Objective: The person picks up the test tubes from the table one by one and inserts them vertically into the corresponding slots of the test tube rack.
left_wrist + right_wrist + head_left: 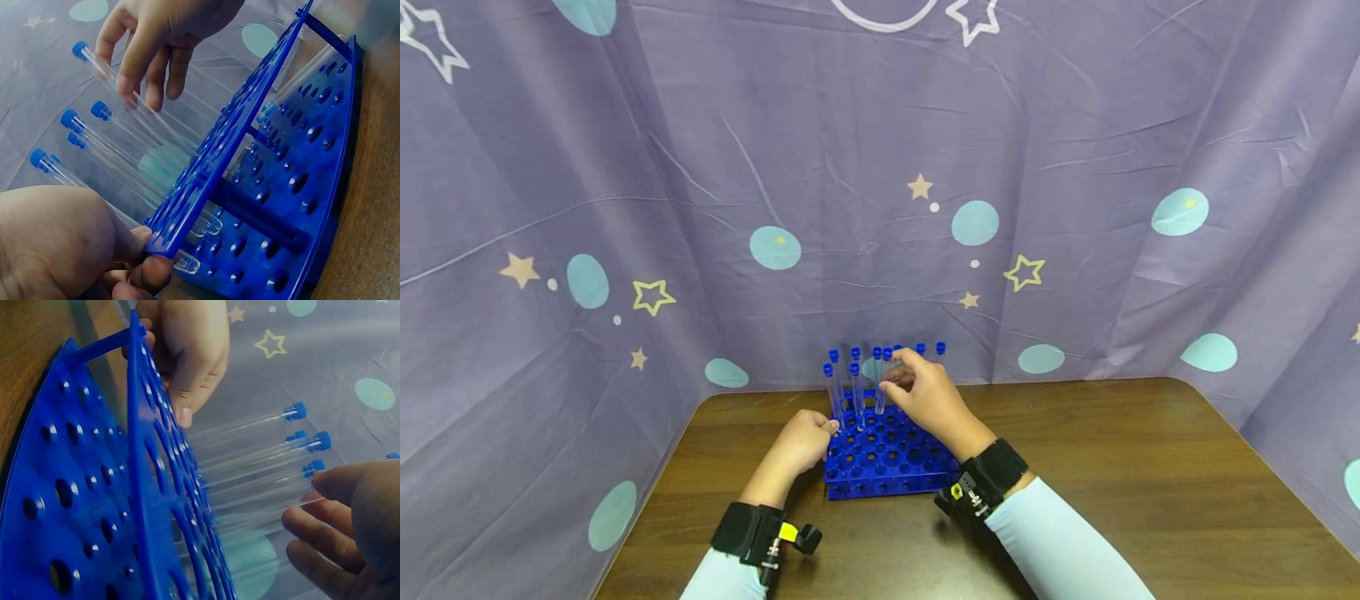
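A blue test tube rack (891,485) with two holed levels stands on the table. My left hand (805,437) grips the left edge of its upper plate, thumb on top and fingers curled beneath (156,270). Over the rack's back rows, my right hand (925,396) pinches a clear test tube (881,398) near its blue cap (80,50). That tube leans, its lower end close over the upper plate. Several other blue-capped test tubes (857,392) stand in the rack, in the left and back holes. Some at the back are partly hidden behind my right hand.
The rack stands near the back of a brown wooden table (1112,475). Just behind the table hangs a purple curtain (865,167) with stars and teal spots. Black straps (992,475) with small cameras sit on both wrists.
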Motion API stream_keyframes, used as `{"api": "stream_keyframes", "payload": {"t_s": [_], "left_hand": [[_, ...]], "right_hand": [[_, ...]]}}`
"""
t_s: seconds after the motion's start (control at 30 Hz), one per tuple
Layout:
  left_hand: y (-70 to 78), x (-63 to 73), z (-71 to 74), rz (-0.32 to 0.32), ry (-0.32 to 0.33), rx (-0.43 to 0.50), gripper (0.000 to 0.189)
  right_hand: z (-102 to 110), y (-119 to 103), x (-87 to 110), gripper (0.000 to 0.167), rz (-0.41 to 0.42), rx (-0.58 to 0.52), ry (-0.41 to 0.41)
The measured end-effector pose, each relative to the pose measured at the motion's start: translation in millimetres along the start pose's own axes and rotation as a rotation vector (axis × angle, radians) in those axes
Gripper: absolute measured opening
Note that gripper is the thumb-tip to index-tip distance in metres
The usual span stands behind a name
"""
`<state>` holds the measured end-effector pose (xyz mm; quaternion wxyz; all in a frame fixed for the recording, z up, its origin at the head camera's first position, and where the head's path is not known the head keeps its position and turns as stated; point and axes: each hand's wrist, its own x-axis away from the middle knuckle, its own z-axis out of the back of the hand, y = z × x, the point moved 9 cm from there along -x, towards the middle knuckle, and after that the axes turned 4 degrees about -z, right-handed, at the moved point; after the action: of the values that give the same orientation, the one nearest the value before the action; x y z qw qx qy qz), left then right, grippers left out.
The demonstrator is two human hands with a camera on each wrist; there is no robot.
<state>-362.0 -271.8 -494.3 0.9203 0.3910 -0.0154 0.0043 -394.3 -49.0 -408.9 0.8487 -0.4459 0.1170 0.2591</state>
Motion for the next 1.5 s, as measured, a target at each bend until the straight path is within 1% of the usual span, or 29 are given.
{"api": "stream_keyframes", "payload": {"t_s": [0.1, 0.23, 0.37, 0.6, 0.73, 1.0, 1.27, 1.5], "left_hand": [[0.4, -1.0, -0.6, -0.002, -0.002, -0.001, 0.053], [0.8, -1.0, -1.2, 0.009, -0.01, 0.003, 0.054], [1.5, 0.1, -0.9, 0.013, -0.016, 0.005, 0.053], [0.4, 0.9, -0.7, 0.013, -0.014, -0.002, 0.054], [-0.5, 0.8, -0.7, 0.019, -0.016, 0.001, 0.054], [0.5, 1.5, 0.7, 0.016, -0.02, 0.004, 0.055], [0.9, 1.3, 0.7, 0.024, -0.02, 0.011, 0.056], [0.8, 1.3, 0.2, 0.021, -0.014, 0.014, 0.055]], "right_hand": [[-10, 3, -3.0, 0.046, -0.042, 0.019, -0.049], [-19, 8, -5.3, 0.044, -0.066, 0.06, -0.074], [-23, 10, -6.2, 0.04, -0.057, 0.095, -0.083], [-29, 11, -5.9, 0.035, -0.039, 0.112, -0.092], [-30, 11, -4.9, 0.032, -0.026, 0.118, -0.09], [-30, 12, -1.4, 0.033, -0.063, 0.124, -0.11], [-29, 11, -2.0, 0.029, -0.055, 0.11, -0.096], [-27, 16, 1.2, 0.032, -0.099, 0.098, -0.128]]}}
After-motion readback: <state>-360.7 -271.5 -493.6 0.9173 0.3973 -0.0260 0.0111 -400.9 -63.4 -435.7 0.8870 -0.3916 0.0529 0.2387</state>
